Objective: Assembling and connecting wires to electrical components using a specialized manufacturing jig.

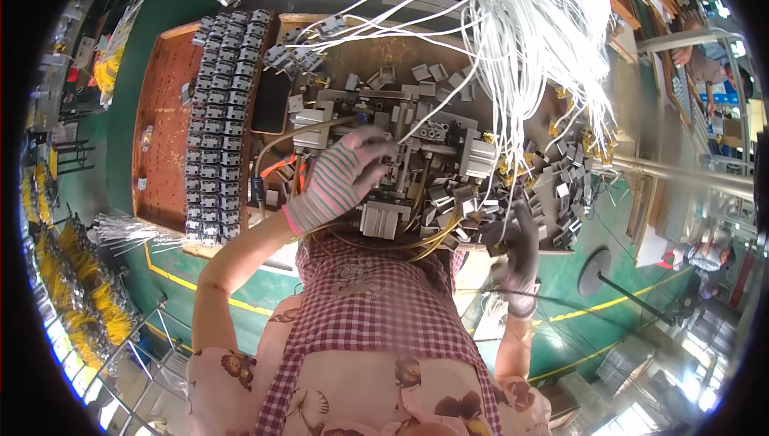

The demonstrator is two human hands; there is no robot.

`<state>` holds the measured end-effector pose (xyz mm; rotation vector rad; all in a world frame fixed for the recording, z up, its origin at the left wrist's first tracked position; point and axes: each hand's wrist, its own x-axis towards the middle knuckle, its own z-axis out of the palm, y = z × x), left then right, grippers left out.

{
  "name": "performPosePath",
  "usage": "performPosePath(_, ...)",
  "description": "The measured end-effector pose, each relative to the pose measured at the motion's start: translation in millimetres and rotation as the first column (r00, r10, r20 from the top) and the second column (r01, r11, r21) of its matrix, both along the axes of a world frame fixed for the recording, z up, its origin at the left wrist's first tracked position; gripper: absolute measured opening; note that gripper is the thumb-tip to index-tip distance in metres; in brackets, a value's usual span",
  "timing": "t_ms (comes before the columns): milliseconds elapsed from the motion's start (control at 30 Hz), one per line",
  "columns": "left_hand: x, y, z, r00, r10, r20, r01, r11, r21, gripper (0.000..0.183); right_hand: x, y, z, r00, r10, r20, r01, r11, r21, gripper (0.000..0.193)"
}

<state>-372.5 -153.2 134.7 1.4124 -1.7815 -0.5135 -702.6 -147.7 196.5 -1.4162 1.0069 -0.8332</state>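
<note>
My left hand [343, 176], in a striped knit glove, rests over a metal fixture [384, 224] in the middle of the workbench. Its fingers are curled together at the fixture, where a white wire [436, 109] ends by the fingertips; what they pinch is too small to make out. My right hand [517, 258], in a dark grey glove, is at the bench's near edge beside loose bent metal pieces [448, 196]. Its fingers are drawn in, and what lies between them is hidden. White wires with brass-coloured ends [513, 60] hang above it.
Rows of small metal-and-black assemblies [216, 128] stand on the reddish-brown tray [164, 140] at left. A black flat slab [272, 102] lies beside them. More metal pieces [565, 188] are heaped at right. A round-based stand [594, 272] is on the green floor.
</note>
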Motion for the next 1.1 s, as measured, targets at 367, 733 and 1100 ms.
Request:
performPosePath(367, 101, -52, 105, 0.997, 0.033, -0.072, -0.018, 0.980, 0.197, 0.027, -13, -5, -29, 0.529, -0.526, -0.666, -0.227, 0.669, -0.708, 0.024)
performPosePath(733, 426, -52, -70, 0.461, 0.864, -0.200, -0.724, 0.497, 0.477, 0.045, 43, -8, -19, 0.975, -0.170, 0.140, 0.174, 0.985, -0.019, 0.015)
performPosePath(1100, 455, -43, -99, 0.394, 0.484, -0.782, -0.574, 0.794, 0.202, 0.057, 42, -18, 4, 0.632, -0.219, -0.743, -0.467, 0.658, -0.591, 0.024)
